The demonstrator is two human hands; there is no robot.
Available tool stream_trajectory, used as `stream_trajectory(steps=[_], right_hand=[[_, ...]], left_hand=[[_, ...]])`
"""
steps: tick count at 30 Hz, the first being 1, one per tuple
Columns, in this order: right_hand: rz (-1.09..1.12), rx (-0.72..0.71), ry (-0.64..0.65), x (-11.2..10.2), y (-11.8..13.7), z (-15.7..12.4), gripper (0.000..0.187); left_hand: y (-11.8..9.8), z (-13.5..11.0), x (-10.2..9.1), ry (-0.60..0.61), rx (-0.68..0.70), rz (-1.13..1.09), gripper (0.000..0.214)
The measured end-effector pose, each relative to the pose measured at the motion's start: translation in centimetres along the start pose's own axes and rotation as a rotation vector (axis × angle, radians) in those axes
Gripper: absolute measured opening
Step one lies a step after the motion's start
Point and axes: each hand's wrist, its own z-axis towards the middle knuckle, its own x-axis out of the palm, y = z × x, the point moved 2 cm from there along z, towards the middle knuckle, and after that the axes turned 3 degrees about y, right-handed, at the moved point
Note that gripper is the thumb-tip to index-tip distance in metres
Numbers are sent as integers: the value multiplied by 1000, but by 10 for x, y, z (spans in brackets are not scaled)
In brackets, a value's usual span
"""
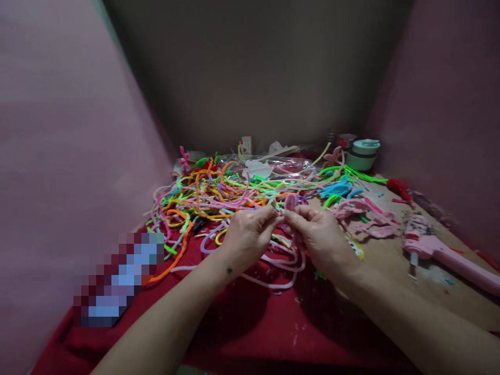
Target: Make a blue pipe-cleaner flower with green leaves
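Observation:
In front of the pile, my left hand [250, 232] and my right hand [322, 232] nearly meet, fingertips pinched. Between them is a pink pipe cleaner piece [290, 202], its fuzzy loop standing up above my right thumb and finger. My left fingers grip its thin end, partly hidden by the fingertips. Beneath both hands, pale lilac pipe cleaners [281, 285] curve over the red cloth [250, 333]. Just behind lies a tangled heap of colourful pipe cleaners [219, 198].
A pink glue gun [449, 252] rests on brown cardboard [383, 260] at right, near bent pink pipe cleaner shapes [377, 219]. Blue loops [336, 188] and a mint-lidded container [363, 156] stand farther back. A blurred-out object [121, 281] is at left. Pink walls flank both sides.

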Motion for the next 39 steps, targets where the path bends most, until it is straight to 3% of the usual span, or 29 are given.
stream_trajectory(steps=[4,6,11,17,21,25,30,35,36,39], right_hand=[[207,75,-79,-11,10,12,20],[285,121,-15,-10,16,17,17],[333,64,37,5,16,20,16],[349,136,47,12,-7,17,22],[215,37,10,7,-8,14,22],[-125,-111,-68,-1,-2,15,18],[-287,-179,-103,-8,8,22,20],[-59,-111,-147,-12,6,24,21],[-13,-92,-134,-12,4,24,22],[88,-40,-34,-12,-5,27,29]], left_hand=[[8,8,-10,-92,-264,-505,22],[10,9,-7,-78,-342,-700,16],[4,10,15,1,-208,-818,10],[13,7,34,4,-224,-823,18],[9,4,40,195,-367,-1120,23],[2,0,42,325,-484,-1499,16],[-2,-4,43,311,-453,-1379,21],[-6,-5,36,423,-434,-1125,16],[-4,-4,32,381,-439,-1075,18],[12,4,19,68,-478,-1038,24]])
